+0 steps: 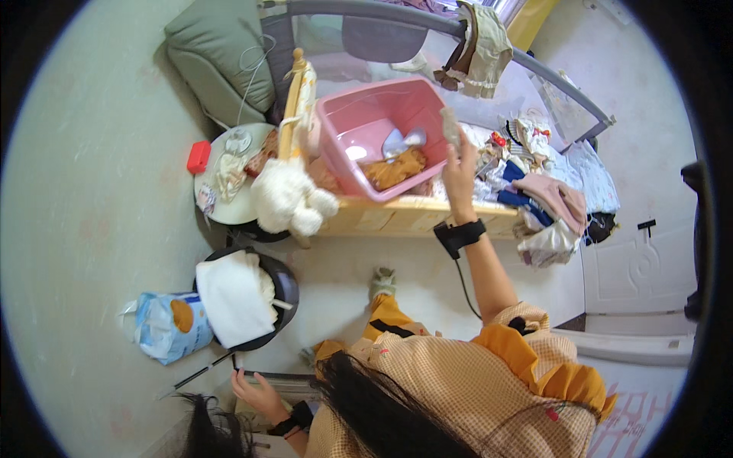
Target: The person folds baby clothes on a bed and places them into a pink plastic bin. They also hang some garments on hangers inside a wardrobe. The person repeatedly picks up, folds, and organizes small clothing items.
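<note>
My right hand (460, 170) is over the right rim of a pink plastic tub (366, 114), holding a small pale grey cloth item (450, 125), its kind unclear. Inside the tub lie a bunched brown cloth item (395, 169) and light blue and white pieces (401, 142). The tub rests on a small wooden bed with a yellow patterned side (383, 216). My left hand (257, 392) is low at the left, fingers apart and apparently holding nothing, near a dark thin bar (280, 375). A black strap is on each wrist.
Piled clothes (538, 177) cover the bed's right end. A white plush toy (292, 197) hangs at its left corner. Left stand a round side table (229, 209), a black bin with white cloth (235, 297) and a blue plastic package (172, 326). A grey-railed mesh playpen (383, 17) lies beyond.
</note>
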The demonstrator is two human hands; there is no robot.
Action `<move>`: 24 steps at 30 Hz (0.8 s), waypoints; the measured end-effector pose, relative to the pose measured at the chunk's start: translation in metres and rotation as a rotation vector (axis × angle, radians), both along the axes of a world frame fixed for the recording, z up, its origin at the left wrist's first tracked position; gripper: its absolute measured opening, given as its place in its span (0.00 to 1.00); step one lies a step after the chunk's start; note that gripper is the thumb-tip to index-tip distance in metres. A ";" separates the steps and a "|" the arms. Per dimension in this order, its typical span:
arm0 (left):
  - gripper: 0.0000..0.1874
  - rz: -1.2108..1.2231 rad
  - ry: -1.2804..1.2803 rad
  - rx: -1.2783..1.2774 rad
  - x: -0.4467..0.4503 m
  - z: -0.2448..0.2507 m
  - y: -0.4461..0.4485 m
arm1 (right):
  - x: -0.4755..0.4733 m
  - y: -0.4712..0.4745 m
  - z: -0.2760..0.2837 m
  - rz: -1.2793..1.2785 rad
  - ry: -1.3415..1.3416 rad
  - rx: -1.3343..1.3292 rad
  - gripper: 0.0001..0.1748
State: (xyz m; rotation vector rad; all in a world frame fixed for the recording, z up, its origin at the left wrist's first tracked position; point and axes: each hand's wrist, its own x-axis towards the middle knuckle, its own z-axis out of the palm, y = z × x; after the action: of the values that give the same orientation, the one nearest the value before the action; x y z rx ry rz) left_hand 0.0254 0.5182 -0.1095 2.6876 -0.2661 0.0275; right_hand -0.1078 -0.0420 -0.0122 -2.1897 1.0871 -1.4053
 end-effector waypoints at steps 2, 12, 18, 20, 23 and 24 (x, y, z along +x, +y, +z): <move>0.17 -0.070 -0.048 -0.017 -0.010 -0.001 -0.043 | -0.003 -0.031 -0.009 0.168 0.163 -0.057 0.27; 0.16 -0.307 -0.119 -0.026 0.012 0.025 -0.206 | -0.090 -0.084 -0.071 0.258 0.253 0.543 0.18; 0.12 -0.456 -0.056 -0.102 0.066 0.026 -0.301 | -0.127 -0.113 -0.069 0.034 0.233 0.592 0.19; 0.13 -0.540 -0.087 -0.109 0.086 0.029 -0.339 | -0.133 -0.125 -0.064 -0.059 0.230 0.645 0.18; 0.13 -0.681 -0.163 -0.178 0.111 0.033 -0.396 | -0.142 -0.141 -0.058 -0.115 0.198 0.557 0.17; 0.13 -0.704 -0.151 -0.198 0.118 0.034 -0.411 | -0.145 -0.146 -0.058 -0.096 0.172 0.493 0.17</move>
State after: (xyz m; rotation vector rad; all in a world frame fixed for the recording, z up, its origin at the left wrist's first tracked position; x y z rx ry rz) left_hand 0.1434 0.1070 -0.0758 2.2614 -1.1674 0.0400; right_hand -0.2524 -0.1883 -0.0701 -1.9371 1.4353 -0.8677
